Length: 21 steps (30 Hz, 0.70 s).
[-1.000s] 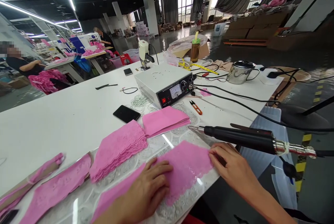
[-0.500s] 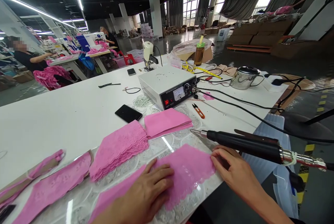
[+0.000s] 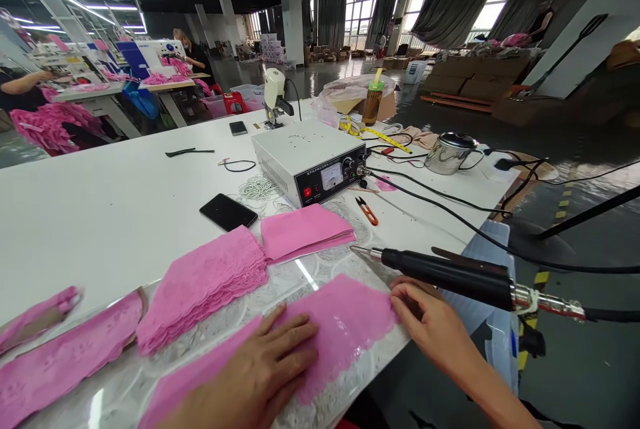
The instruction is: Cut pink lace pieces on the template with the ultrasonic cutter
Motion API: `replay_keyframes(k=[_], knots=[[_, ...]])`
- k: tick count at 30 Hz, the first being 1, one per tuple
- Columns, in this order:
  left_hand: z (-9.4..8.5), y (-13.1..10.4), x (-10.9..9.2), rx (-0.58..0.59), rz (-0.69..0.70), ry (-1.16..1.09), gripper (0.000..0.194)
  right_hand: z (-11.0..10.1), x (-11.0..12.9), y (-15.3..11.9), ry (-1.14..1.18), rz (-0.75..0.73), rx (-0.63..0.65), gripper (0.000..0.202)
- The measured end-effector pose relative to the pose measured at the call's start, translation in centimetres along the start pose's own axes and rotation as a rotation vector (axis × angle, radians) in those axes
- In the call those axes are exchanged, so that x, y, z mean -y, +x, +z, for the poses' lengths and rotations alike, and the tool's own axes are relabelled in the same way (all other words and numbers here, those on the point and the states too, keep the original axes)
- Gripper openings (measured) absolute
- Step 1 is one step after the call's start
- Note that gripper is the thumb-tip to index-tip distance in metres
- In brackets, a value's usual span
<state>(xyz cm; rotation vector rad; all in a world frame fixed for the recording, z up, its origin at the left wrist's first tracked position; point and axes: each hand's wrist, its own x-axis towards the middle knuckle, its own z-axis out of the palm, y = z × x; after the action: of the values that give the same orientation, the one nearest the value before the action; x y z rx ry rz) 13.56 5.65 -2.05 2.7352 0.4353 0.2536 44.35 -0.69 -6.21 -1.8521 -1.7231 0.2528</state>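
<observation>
A pink scallop-edged fabric piece lies flat on the clear sheet near the table's front edge. My left hand rests on it with the fingers spread. At its right corner, my right hand pinches the fabric between thumb and fingers. Just above my right hand is a black pen-like tool with a metal tip pointing left; my fingers are not around it. Behind lie a stack of pink lace pieces and a folded pink stack.
A white control box with a dial stands mid-table, its cables running right. Around it are a black phone, orange snips, a glass mug and a small machine. People sit at sewing machines at the far left.
The view has shifted slightly, so the table's objects appear further left. Both hands keep nearly the same places on the pink fabric.
</observation>
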Motion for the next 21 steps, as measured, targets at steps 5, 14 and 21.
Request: replay_keyframes(k=[5,14,21], knots=[[0.1,-0.9,-0.5,-0.081,-0.057,0.096,0.028,0.1,-0.4,-0.4,-0.018,-0.065,-0.094,0.026],[1.2,-3.1,-5.1,-0.052,-0.073,0.201,0.03,2.0,7.2,3.1,0.327,-0.561,0.245,0.021],[3.7,-3.4,-5.2,-0.091,-0.094,0.238,0.034,6.3,12.2,7.9,0.224,-0.613,0.607,0.02]])
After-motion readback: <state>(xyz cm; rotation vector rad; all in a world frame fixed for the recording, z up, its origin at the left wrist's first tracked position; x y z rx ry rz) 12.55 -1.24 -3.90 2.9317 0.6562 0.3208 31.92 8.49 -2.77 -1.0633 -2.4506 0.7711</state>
